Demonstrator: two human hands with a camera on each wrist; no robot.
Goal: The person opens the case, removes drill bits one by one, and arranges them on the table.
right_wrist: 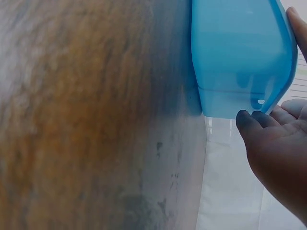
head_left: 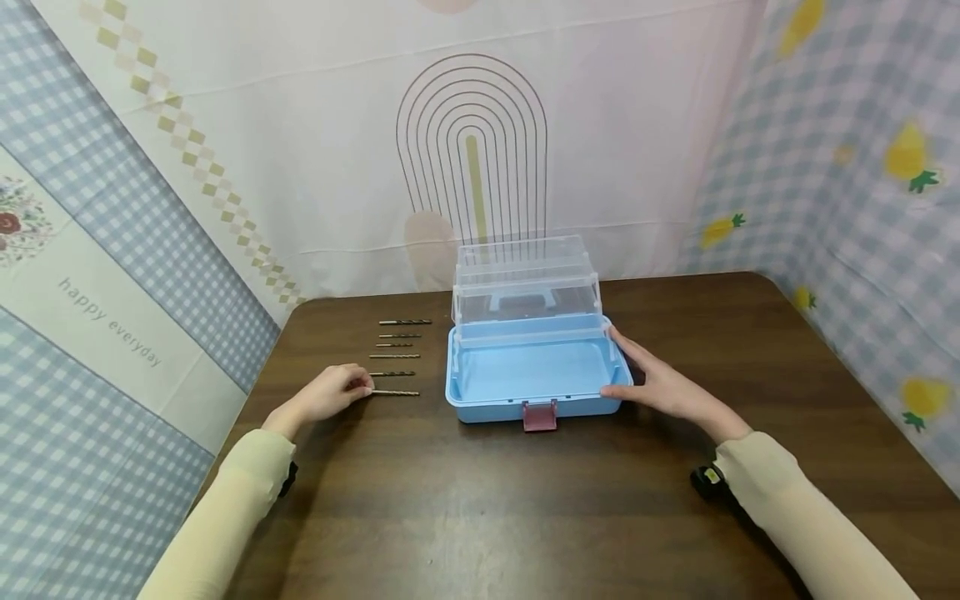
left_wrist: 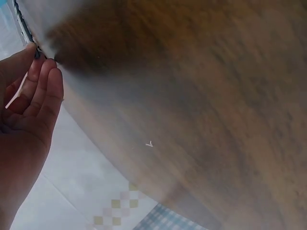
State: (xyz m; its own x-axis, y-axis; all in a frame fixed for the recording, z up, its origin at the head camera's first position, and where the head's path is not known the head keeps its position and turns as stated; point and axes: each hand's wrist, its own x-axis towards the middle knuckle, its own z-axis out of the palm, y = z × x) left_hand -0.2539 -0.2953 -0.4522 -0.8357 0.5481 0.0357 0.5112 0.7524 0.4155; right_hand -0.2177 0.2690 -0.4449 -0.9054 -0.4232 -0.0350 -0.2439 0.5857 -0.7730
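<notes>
My left hand (head_left: 337,392) pinches the shank end of the nearest drill bit (head_left: 397,393) between thumb and fingertips. In the left wrist view, a fluted drill bit (left_wrist: 22,21) rises from the pinch, close to the table. Just behind it lies another drill bit (head_left: 395,373), its left end right by the fingers. My right hand (head_left: 663,385) holds the right end of the light blue toolbox (head_left: 487,413), thumb on the front rim and fingers toward the back corner. The clear lid (head_left: 525,279) stands raised behind, and the blue tray inside is bare. A maroon latch (head_left: 540,417) hangs in front.
Farther back, left of the toolbox, several more drill bits (head_left: 405,322) lie in a rough column, all pointing sideways. Everything rests on a dark brown wooden table (head_left: 465,517). Patterned cloth (head_left: 337,150) hangs along the back and both sides.
</notes>
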